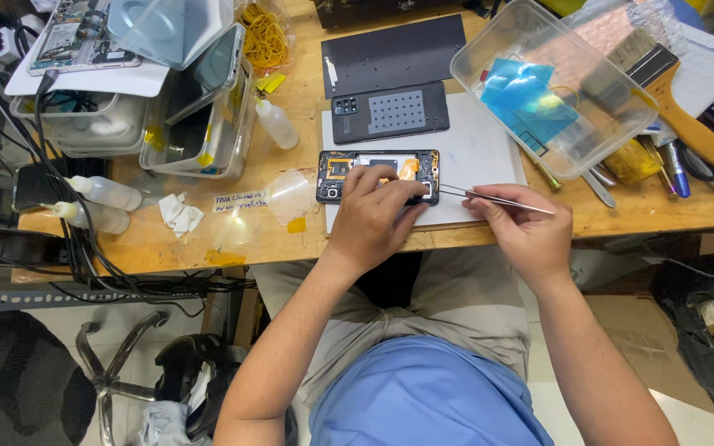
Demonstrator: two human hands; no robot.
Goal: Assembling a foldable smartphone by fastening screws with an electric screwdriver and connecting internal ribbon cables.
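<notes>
Head view: opened phone (378,175), back cover off, dark frame with orange parts showing, lies on white mat (473,149) on worktop (159,239). Left hand (373,216) presses down on it, fingers curled. Right hand (522,227) pinches metal tweezers (493,197), tips at phone's right edge.

— What couldn't you make out on the opened phone (378,175)?

— The left hand (371,216) lay over its near middle, so the parts beneath were hidden. The tips of the tweezers (489,196) ran in behind the fingers, and I couldn't tell what they touched.

— And the right hand (522,231)?

— It covered the tweezers' back end.

— Anything cut off?

— The circuit board (76,37) at the far left ran past the top edge, as did the clear tub (489,49) on the right. The pens (687,177) at the right edge were partly under the brush (675,95).

— The paper label (240,201)?

— Its writing was too small to read.
</notes>
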